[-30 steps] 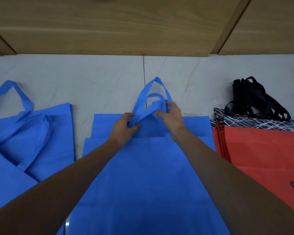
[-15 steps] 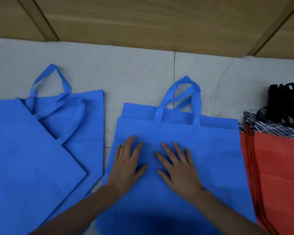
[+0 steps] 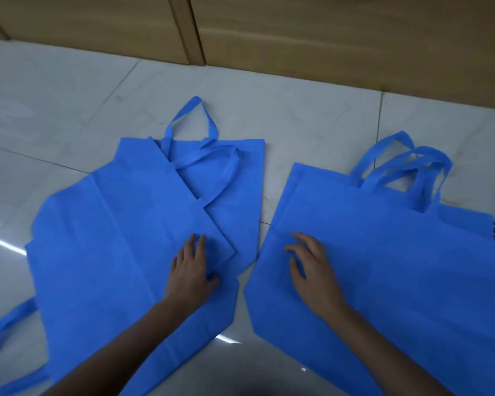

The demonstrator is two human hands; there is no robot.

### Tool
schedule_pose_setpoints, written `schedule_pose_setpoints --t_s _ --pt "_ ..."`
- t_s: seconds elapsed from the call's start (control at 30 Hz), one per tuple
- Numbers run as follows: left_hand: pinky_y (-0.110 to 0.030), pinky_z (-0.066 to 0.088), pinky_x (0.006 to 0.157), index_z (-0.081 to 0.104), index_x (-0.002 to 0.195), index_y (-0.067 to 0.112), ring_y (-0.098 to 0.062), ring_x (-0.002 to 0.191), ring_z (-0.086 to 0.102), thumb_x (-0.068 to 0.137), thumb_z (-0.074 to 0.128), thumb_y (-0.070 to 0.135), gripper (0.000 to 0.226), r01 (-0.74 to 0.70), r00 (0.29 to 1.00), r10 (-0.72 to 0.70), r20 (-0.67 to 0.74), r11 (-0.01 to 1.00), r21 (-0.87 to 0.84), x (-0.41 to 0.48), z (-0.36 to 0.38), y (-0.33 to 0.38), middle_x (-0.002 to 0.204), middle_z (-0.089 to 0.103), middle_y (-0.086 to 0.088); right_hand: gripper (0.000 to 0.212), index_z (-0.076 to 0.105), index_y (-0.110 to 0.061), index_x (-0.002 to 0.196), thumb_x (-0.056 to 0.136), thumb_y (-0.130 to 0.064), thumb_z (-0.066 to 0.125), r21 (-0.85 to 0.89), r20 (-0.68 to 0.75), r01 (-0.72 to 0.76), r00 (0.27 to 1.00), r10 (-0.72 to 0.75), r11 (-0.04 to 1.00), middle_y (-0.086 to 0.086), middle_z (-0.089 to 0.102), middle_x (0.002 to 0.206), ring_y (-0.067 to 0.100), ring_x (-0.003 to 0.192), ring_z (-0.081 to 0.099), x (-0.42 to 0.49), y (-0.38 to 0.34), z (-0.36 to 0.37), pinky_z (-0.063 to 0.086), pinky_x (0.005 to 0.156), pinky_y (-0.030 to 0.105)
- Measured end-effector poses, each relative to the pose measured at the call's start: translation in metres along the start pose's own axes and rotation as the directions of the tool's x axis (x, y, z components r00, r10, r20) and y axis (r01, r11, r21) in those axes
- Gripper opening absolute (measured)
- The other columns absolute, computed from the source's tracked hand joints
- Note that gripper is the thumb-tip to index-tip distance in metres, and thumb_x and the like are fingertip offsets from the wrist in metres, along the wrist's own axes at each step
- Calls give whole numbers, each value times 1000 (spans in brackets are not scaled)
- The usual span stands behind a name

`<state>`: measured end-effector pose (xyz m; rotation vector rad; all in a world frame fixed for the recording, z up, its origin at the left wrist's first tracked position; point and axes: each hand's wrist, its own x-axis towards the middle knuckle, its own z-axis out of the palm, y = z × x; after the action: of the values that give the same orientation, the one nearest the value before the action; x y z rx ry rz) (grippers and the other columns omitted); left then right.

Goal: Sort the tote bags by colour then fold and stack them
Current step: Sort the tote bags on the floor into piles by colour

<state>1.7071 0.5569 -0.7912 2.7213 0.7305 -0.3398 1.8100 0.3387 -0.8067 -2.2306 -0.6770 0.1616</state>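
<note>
Tote bags (image 3: 112, 238) in blue, overlapped flat on pale floor tiles (image 3: 69, 110) at left; left hand (image 3: 190, 270) flat on top, fingers straight, holding nothing. Just beside, across a narrow gap, single blue bag (image 3: 397, 252) under right hand (image 3: 312, 270), fingers relaxed and spread.

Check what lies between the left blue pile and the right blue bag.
Only bare floor tile separates pile from bag, per the head view.

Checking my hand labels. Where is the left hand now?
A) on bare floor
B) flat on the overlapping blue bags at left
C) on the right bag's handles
B: the left hand lies flat on the left blue pile; the right hand rests on the separate right blue bag.
</note>
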Motion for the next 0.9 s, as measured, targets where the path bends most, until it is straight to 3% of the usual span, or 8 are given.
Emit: schedule_pose_setpoints --t_s 0.1,0.2,0.3,0.37,0.43,0.63,0.77,0.9 --pt "-38 54 68 61 111 4 -32 102 63 79 67 23 38 -81 993 82 -79 996 22 -8 -2 -23 119 61 -14 38 65 -7 98 86 -29 36 164 82 -111 992 98 980 2 55 117 10 113 46 -11 -25 19 35 97 18" --pt "-30 47 56 55 71 13 -24 60 57 91 55 12 20 -67 981 7 -196 951 -301 0 -19 -16 68 60 -8 33 62 -13 102 87 -39 46 324 221 -283 950 219 903 -5 60 103 4 97 56 -19 -56 28 45 90 26" --pt "-23 53 61 58 73 11 -13 73 58 95 50 9 23 49 999 -44 31 518 -854 11 -47 25 73 59 -4 16 55 -19 111 95 -21 55 594 427 -493 863 271 635 -13 61 106 -10 96 56 -19 -91 22 42 83 10" --pt "-24 55 66 62 84 7 -14 87 64 97 47 13 21 91 992 54 111 288 -953 18 -56 53 88 67 -5 20 53 -24 115 97 -18 49 703 412 -519 855 316 487 -21 60 108 -18 94 55 -15 -97 21 42 78 4" --pt "-23 54 73 64 94 9 -10 98 65 98 42 19 24 123 977 146 154 200 -972 21 -56 74 104 70 -1 25 55 -27 117 96 -15 51 765 268 -447 875 402 464 -20 63 111 -12 101 57 -8 -92 18 46 82 9" --pt "-12 45 75 60 102 15 -2 93 60 97 45 13 16 -123 986 152 -61 442 -888 32 -39 97 102 63 5 17 62 -3 102 88 3 55 445 -134 -385 864 485 808 2 67 98 9 87 60 12 -23 -44 45 81 23" --pt "-7 37 80 57 103 20 10 92 53 95 51 9 15 -268 963 220 -158 679 -684 33 -15 91 104 57 5 23 59 4 111 88 3 55 204 -283 -489 800 529 848 13 64 111 25 103 58 -8 42 -108 43 90 31" --pt "-40 41 99 59 120 6 -35 121 46 83 55 39 49 -360 933 334 -137 864 -352 34 8 93 133 46 -23 21 57 0 110 89 2 51 153 -332 -638 686 647 755 16 63 105 33 95 60 -61 81 -145 46 78 37"
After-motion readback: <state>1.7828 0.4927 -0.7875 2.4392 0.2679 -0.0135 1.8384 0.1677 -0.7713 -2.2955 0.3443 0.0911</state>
